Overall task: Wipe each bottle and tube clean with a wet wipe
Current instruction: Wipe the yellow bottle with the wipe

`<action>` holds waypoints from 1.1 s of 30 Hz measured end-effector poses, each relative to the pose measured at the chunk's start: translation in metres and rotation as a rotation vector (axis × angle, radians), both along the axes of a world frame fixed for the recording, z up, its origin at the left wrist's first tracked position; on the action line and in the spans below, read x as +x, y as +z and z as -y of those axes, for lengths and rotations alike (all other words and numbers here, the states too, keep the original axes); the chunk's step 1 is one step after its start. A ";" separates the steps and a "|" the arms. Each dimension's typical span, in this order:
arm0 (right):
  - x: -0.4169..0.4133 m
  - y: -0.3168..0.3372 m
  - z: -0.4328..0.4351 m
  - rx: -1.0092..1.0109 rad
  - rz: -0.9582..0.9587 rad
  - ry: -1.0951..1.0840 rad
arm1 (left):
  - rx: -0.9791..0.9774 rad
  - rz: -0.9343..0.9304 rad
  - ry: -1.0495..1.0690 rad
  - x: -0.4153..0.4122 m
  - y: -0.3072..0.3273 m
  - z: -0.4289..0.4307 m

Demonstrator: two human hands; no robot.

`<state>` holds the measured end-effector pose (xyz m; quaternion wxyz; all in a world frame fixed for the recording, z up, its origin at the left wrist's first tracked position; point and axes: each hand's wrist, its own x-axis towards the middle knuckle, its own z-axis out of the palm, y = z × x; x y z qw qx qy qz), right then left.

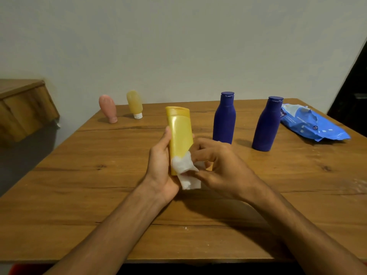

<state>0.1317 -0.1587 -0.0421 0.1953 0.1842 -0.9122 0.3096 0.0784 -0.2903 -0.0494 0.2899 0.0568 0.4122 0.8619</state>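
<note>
The flat yellow plastic bottle is gripped upright, cap away, above the wooden table by the left hand, while the crumpled white wet wipe, pinched in the right hand, is pressed to its near, lower end.

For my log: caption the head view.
Left hand holds yellow plastic bottle; right hand pinches white wet wipe against its lower end.

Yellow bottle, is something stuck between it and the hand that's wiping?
Only the wipe itself: the right hand presses it on the lower end of the yellow bottle while the left hand holds the bottle. Nothing else is between.
</note>
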 end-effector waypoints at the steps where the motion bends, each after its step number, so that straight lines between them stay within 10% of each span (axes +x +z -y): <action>1: 0.001 0.001 -0.001 -0.022 0.040 0.019 | 0.002 0.008 0.004 0.000 0.001 0.000; 33: -0.002 0.005 -0.011 -0.253 -0.172 -0.283 | 0.005 -0.042 -0.047 -0.012 -0.008 0.003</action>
